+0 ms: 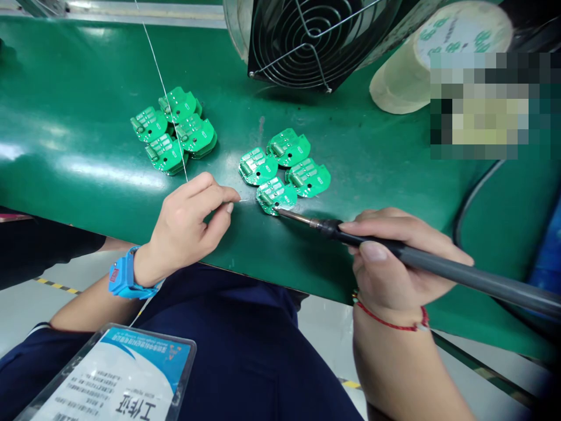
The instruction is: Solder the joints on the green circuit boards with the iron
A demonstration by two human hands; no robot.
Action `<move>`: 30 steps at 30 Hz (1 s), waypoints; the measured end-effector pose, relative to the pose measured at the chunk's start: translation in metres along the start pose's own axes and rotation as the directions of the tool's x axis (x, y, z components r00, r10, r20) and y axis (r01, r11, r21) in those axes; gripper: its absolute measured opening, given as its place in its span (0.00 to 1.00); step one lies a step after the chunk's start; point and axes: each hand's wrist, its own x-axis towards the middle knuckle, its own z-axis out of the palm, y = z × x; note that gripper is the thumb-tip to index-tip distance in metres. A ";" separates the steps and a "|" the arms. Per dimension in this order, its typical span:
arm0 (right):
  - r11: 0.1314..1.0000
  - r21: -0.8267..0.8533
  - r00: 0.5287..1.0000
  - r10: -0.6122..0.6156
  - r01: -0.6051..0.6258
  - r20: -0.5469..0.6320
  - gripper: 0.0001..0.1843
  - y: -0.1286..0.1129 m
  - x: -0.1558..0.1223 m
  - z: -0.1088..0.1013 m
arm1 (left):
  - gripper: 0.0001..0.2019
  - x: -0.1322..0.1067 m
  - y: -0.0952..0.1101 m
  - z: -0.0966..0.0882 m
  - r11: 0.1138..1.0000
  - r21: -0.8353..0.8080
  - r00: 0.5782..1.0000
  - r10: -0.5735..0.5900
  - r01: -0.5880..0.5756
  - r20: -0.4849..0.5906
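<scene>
My right hand point(390, 257) grips a soldering iron point(333, 229), whose tip touches the lower edge of the nearest green circuit board point(275, 196). In my left hand point(190, 222), thumb and forefinger pinch a thin solder wire point(158, 65), its short free end pointing at that same board. The wire runs up from this hand past the top edge of the view. Close around the nearest board lie other boards point(309, 177) in a cluster. Further left, a second cluster of stacked green boards point(195, 135) rests on the table, with the wire crossing in front of it.
A black fan with a wire guard point(313, 35) stands at the back of the green table point(79, 76). Right of it lies a pale roll point(407, 64). A dark cable point(471, 199) curves along the right side. A badge point(127, 374) hangs low in front of me.
</scene>
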 end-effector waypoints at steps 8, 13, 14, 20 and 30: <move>0.995 0.090 0.998 -0.052 0.054 -0.025 0.10 -0.005 0.001 0.000 | 0.09 0.000 0.001 0.000 1.000 -0.001 1.000 -0.012 0.012 0.004; 0.993 0.104 0.998 -0.051 0.053 -0.024 0.09 -0.006 0.000 0.000 | 0.08 0.000 0.002 0.000 1.000 -0.017 1.000 -0.004 0.004 0.003; 0.993 0.105 0.998 -0.047 0.052 -0.049 0.09 -0.006 0.001 0.001 | 0.08 0.000 0.002 0.000 1.000 -0.019 1.000 -0.001 0.001 0.006; 0.988 0.115 0.935 -0.055 0.102 -0.351 0.09 0.003 0.003 0.003 | 0.09 0.011 0.008 0.009 0.999 -0.004 0.998 0.052 -0.051 0.022; 0.994 0.107 0.926 0.033 0.008 -0.375 0.07 0.007 -0.003 -0.002 | 0.10 0.031 0.012 0.031 0.987 0.058 0.989 0.149 -0.150 0.020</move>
